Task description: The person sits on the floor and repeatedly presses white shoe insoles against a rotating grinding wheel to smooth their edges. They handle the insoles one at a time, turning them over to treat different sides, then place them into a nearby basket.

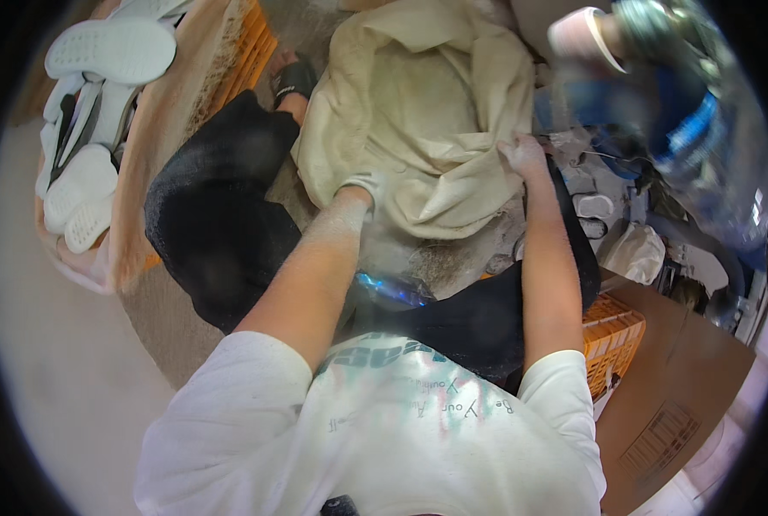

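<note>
A large cream cloth sack (341, 95) stands between my knees, its wide mouth facing up and its rim folded in soft creases. My right hand (522, 156), dusted with pale powder, is closed on the sack's right rim. At the near left side, my left hand (367, 187) grips the sack's cloth. It looks white, as if gloved or thickly powdered, and its fingers are mostly hidden in the folds. The inside of the sack shows only pale cloth.
White shoe soles (113, 52) fill a dusty bin (164, 112) on the left, with an orange crate (250, 43) behind it. A second orange crate (612, 340) and a brown cardboard box (676, 378) stand right. Another person's blurred arm (586, 39) and clear plastic lie far right.
</note>
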`<move>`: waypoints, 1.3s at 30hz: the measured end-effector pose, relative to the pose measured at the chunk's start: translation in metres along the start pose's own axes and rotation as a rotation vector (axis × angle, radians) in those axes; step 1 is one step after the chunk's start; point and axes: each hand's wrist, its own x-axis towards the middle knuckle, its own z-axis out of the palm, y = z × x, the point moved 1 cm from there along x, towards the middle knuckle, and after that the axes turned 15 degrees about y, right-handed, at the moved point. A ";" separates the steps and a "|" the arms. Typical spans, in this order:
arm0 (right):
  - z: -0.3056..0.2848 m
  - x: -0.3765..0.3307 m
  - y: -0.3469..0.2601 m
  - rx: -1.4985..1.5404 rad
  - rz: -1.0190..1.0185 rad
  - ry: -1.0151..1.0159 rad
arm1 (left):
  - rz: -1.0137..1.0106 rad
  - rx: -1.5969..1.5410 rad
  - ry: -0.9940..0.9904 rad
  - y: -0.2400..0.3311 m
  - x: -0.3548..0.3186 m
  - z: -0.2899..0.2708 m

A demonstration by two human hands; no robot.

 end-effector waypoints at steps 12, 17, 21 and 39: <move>-0.300 -0.034 0.075 -0.381 0.014 0.832 | 0.080 -0.220 0.471 -0.033 0.053 -0.117; -0.309 0.004 0.101 -0.372 0.100 0.678 | 0.129 -0.369 0.524 -0.053 0.018 -0.192; -0.301 0.029 0.114 -0.456 0.100 0.462 | 0.235 -0.566 0.597 -0.077 -0.029 -0.241; -0.068 -0.297 -0.001 0.882 0.478 0.572 | 0.012 -0.373 0.219 -0.162 0.026 -0.250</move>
